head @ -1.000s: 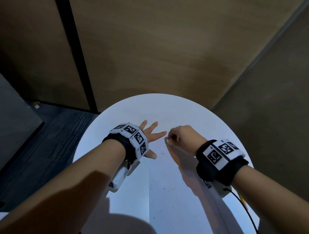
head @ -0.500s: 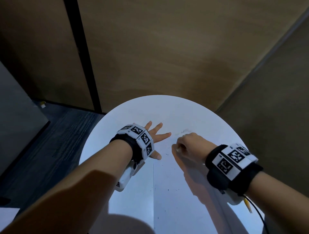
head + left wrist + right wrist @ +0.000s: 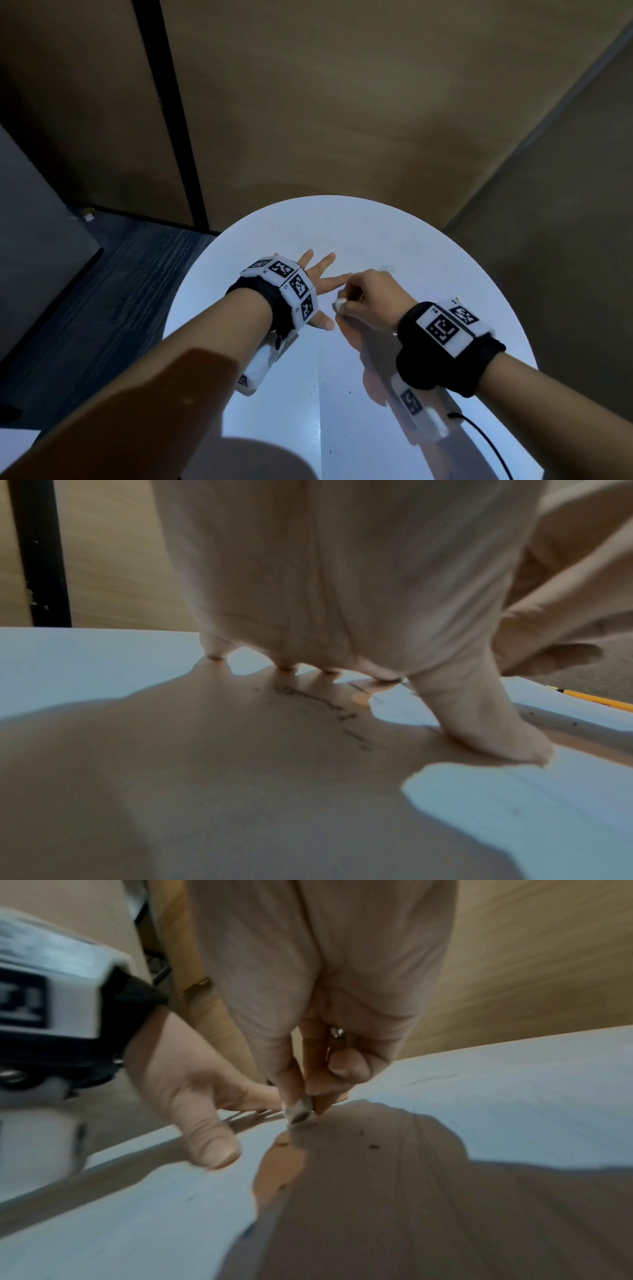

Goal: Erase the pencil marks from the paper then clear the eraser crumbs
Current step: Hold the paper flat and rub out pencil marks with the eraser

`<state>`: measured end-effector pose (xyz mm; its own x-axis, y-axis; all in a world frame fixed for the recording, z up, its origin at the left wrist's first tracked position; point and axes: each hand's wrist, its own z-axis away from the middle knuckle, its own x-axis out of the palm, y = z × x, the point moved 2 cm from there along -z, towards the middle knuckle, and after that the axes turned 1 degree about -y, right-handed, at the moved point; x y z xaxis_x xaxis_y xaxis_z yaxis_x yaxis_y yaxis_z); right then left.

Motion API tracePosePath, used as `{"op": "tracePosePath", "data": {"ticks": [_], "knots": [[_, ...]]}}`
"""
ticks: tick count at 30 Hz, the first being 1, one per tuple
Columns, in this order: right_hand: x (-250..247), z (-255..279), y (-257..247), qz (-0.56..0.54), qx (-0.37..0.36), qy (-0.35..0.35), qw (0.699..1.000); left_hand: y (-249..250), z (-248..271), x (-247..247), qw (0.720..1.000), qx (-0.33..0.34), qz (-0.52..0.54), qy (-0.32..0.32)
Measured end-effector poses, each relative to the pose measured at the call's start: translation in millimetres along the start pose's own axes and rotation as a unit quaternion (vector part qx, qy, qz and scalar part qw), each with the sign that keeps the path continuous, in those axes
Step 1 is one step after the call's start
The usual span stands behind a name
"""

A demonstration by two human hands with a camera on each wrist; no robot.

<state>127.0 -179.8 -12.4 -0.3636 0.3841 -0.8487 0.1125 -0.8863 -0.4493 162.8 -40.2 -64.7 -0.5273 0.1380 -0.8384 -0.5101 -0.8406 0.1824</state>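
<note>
We see the left hand (image 3: pixel 317 277) with fingers (image 3: pixel 479 718) spread flat on the paper (image 3: pixel 359 394), centre frame; the right hand (image 3: pixel 373 298) pinches the eraser (image 3: pixel 298 1110) against the paper on the table (image 3: pixel 246 246).

The room is dim; only the white desk (image 3: pixel 342 226) catches cool light. Soft arm shadows fall on its near half. The right wrist view is smeared by motion blur, and both wrist views bend at their edges.
</note>
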Motion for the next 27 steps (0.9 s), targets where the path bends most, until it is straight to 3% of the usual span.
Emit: {"op": "tracePosePath", "data": {"ticks": [4,8,13,18,22,27], "knots": [[-4,-5,2,-0.002,0.043,0.070,0.997,-1,-4,1,1.000,-0.001,-0.003,-0.003],[6,4,-3,0.004,0.012,0.011,1.000,-1,-3,2,1.000,-0.001,0.000,-0.001],[-4,-6,1,0.009,0.054,0.061,0.997,-1,-5,2,1.000,-0.004,-0.004,-0.009],[2,1,-8,0.032,0.026,-0.007,0.999,-1,-2,1,1.000,-0.002,-0.003,-0.004],[-4,-9,-2,0.002,0.073,0.074,0.995,-1,-3,0,1.000,0.002,-0.016,-0.002],[12,-1,-9,0.014,0.048,0.017,0.999,-3,-5,5,1.000,-0.001,-0.018,0.005]]}}
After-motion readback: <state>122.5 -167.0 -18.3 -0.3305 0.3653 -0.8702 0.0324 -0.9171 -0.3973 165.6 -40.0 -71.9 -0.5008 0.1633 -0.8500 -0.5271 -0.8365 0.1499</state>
